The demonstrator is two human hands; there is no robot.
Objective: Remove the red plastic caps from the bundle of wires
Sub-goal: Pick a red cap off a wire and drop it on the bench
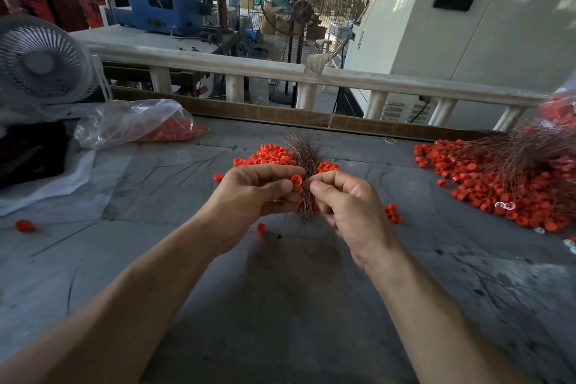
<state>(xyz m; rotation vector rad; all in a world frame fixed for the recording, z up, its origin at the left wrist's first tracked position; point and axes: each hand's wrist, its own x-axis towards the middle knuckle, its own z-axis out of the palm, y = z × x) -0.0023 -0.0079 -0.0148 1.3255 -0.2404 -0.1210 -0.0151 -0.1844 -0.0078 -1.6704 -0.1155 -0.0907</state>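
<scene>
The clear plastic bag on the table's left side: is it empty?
No. The clear plastic bag lies on the grey table with red caps showing through its right end.

We see soft daylight from beyond the railing point(311, 78). Edges bend outward near it. Our forearms blur below.

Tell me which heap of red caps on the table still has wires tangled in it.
The big heap at the right edge: thin brown wires fan across its caps. The small pile beyond the hands and the bagged caps on the left look loose.
</scene>
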